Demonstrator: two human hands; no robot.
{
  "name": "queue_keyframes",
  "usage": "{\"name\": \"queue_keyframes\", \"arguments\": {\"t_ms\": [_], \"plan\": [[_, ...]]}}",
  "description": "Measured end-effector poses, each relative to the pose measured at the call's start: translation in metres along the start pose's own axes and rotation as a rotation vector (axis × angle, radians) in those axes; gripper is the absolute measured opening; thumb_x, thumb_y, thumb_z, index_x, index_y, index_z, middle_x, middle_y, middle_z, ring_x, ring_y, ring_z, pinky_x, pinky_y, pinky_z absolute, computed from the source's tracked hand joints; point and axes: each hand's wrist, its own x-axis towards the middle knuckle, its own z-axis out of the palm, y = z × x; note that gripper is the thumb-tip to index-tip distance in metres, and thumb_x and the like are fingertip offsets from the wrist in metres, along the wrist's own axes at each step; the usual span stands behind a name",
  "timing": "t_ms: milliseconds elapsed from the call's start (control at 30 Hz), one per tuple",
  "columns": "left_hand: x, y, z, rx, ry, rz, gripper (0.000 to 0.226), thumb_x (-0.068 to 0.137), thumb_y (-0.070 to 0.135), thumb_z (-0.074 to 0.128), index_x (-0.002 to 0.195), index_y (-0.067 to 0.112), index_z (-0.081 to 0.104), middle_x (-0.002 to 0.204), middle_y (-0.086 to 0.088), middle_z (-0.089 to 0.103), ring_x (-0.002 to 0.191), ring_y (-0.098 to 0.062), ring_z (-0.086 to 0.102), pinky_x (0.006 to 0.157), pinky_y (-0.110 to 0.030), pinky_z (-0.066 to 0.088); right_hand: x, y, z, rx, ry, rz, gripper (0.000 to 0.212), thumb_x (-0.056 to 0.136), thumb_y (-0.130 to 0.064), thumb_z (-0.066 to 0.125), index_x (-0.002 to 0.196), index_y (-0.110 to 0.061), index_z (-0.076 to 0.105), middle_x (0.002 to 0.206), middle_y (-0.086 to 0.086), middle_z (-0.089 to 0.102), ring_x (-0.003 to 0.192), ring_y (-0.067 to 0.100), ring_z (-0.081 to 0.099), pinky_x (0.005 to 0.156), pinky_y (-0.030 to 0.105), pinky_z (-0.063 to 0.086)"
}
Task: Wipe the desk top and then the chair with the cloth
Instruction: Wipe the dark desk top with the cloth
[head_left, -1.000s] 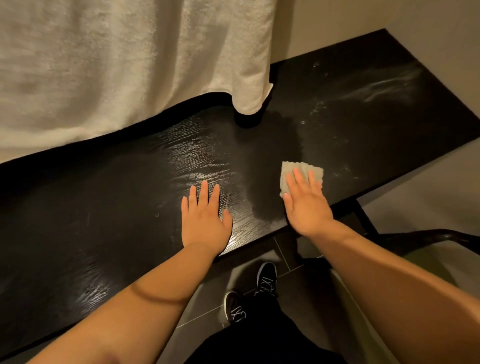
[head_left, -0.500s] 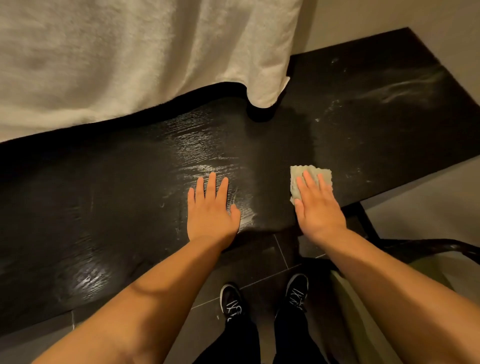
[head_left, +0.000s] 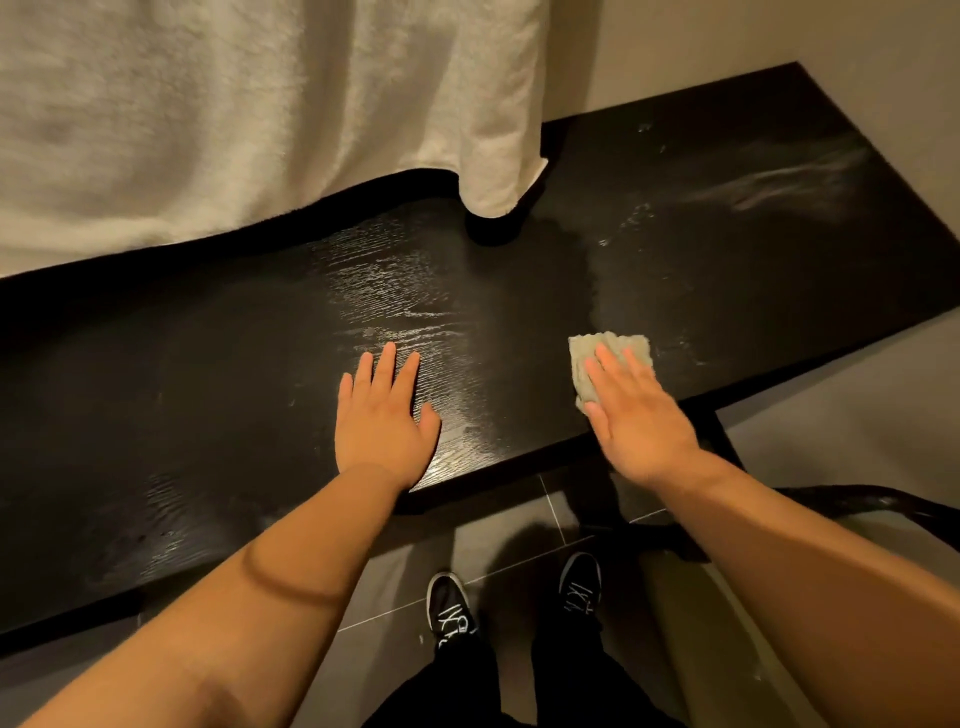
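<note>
A black wood-grain desk top (head_left: 218, 395) runs across the head view, glossy with damp streaks in the middle and pale smears at the far right. My right hand (head_left: 636, 415) presses flat with straight fingers on a small folded grey-green cloth (head_left: 610, 358) near the desk's front edge. My left hand (head_left: 382, 415) rests flat and spread on the bare desk, to the left of the cloth. A dark curved chair arm (head_left: 857, 501) shows at the lower right, partly hidden by my right forearm.
A cream towel (head_left: 234, 104) hangs over the desk's back edge, its corner reaching down onto the surface. Beige wall stands behind at the right. Grey floor tiles and my two black shoes (head_left: 449, 608) lie below the desk's front edge.
The right hand and cloth have slid a little nearer the desk's front edge. My feet have shifted to the right. The left hand stays flat on the desk.
</note>
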Motion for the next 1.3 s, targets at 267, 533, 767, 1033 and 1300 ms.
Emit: {"name": "queue_keyframes", "arguments": {"t_ms": [267, 533, 767, 1033, 1300], "plan": [[0.005, 0.057, -0.003, -0.090, -0.078, -0.136, 0.072, 0.102, 0.049, 0.039, 0.167, 0.032, 0.014, 0.176, -0.003, 0.001, 0.161, -0.033, -0.004, 0.126, -0.067, 0.001, 0.005, -0.059, 0.029, 0.015, -0.140, -0.325, 0.065, 0.105, -0.042, 0.011, 0.163, -0.016, 0.003, 0.171, 0.010, 0.000, 0.157, 0.035, -0.005, 0.126, 0.052, 0.013], [0.020, 0.132, 0.012, -0.075, -0.119, -0.136, 0.070, 0.103, 0.060, 0.024, 0.166, 0.040, 0.000, 0.176, 0.001, -0.012, 0.159, -0.038, -0.015, 0.124, -0.068, -0.005, 0.007, 0.043, 0.008, 0.007, -0.079, -0.063, 0.064, 0.105, -0.042, 0.017, 0.163, -0.016, 0.007, 0.172, 0.006, 0.000, 0.158, 0.027, -0.005, 0.128, 0.047, 0.010], [0.019, 0.134, 0.019, -0.061, -0.032, -0.151, 0.074, 0.098, 0.063, 0.023, 0.166, 0.040, 0.009, 0.176, 0.000, -0.003, 0.161, -0.036, -0.007, 0.126, -0.066, -0.002, 0.007, 0.004, 0.028, -0.032, -0.137, -0.378, 0.066, 0.102, -0.041, 0.015, 0.163, -0.016, 0.007, 0.171, 0.013, 0.005, 0.157, 0.038, -0.001, 0.126, 0.054, 0.010], [0.017, 0.136, 0.018, -0.041, -0.006, -0.153, 0.072, 0.100, 0.063, 0.028, 0.167, 0.039, 0.012, 0.176, 0.001, 0.002, 0.161, -0.036, -0.004, 0.127, -0.063, 0.001, 0.029, 0.105, 0.000, -0.001, -0.086, -0.057, 0.066, 0.102, -0.041, 0.019, 0.161, -0.013, 0.022, 0.170, 0.010, 0.012, 0.157, 0.032, 0.004, 0.123, 0.053, 0.023], [0.018, 0.132, 0.018, -0.049, 0.028, -0.144, 0.074, 0.096, 0.064, 0.032, 0.165, 0.038, 0.022, 0.175, -0.001, 0.012, 0.160, -0.038, 0.005, 0.127, -0.064, 0.006, 0.031, 0.056, 0.008, -0.020, -0.006, -0.389, 0.061, 0.102, -0.039, 0.033, 0.158, -0.015, 0.034, 0.165, 0.010, 0.029, 0.154, 0.034, 0.019, 0.126, 0.048, 0.019]]}}
